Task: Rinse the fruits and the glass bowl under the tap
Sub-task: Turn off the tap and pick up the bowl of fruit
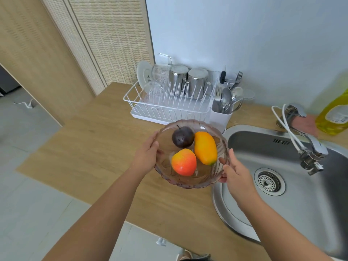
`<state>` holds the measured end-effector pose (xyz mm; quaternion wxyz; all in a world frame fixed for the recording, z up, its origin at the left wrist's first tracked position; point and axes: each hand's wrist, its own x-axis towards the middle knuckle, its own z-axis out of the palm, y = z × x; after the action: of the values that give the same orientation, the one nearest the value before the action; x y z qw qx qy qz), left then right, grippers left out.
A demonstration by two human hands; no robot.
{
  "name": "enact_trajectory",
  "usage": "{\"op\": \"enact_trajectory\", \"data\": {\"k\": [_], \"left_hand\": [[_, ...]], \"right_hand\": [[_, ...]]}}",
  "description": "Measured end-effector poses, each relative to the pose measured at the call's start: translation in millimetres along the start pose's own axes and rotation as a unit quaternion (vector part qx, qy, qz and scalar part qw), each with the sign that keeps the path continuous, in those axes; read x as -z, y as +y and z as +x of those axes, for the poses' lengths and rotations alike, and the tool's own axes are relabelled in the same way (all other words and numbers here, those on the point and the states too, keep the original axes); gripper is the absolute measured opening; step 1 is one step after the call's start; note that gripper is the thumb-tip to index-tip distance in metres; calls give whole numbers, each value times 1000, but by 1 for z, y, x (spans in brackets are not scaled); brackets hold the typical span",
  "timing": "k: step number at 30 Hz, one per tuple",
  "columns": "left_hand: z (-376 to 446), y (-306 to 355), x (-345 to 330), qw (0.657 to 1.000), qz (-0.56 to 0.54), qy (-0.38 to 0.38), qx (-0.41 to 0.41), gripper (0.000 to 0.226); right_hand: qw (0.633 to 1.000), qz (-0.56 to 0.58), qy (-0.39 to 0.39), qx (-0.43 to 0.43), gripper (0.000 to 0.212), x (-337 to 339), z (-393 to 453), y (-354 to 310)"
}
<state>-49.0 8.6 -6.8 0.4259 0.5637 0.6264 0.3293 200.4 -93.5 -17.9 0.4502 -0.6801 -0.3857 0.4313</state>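
Note:
A tinted glass bowl [222, 146] with a scalloped rim is held above the wooden counter, just left of the sink. Inside it lie a dark purple plum [182, 136], a yellow-orange mango [205, 147] and a red-orange peach-like fruit [184, 162]. My left hand [147, 156] grips the bowl's left rim, thumb on top. My right hand [233, 173] grips its right rim, fingers under the bowl. The tap [308, 146] hangs over the steel sink [301, 200] to the right, with no water seen running.
A white dish rack [169, 104] with glasses, steel cups and a cutlery holder stands behind the bowl. A yellow dish-soap bottle [335, 112] and a pink sponge [305, 123] sit by the tap. The counter's front edge drops to a tiled floor.

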Motion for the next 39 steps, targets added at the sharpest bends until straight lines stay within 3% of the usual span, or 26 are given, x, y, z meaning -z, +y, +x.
{"op": "enact_trajectory", "data": {"k": [11, 21, 31, 39], "left_hand": [[15, 35, 54, 993, -101, 54, -25, 39], [94, 90, 61, 992, -107, 66, -19, 40], [157, 102, 30, 994, -68, 84, -17, 46], [175, 100, 18, 994, -40, 97, -24, 48]], "right_hand": [[994, 46, -10, 103, 57, -15, 10, -78], [994, 23, 13, 106, 49, -27, 89, -135], [995, 5, 54, 82, 39, -34, 154, -142], [996, -21, 54, 70, 62, -39, 168, -136]]}}
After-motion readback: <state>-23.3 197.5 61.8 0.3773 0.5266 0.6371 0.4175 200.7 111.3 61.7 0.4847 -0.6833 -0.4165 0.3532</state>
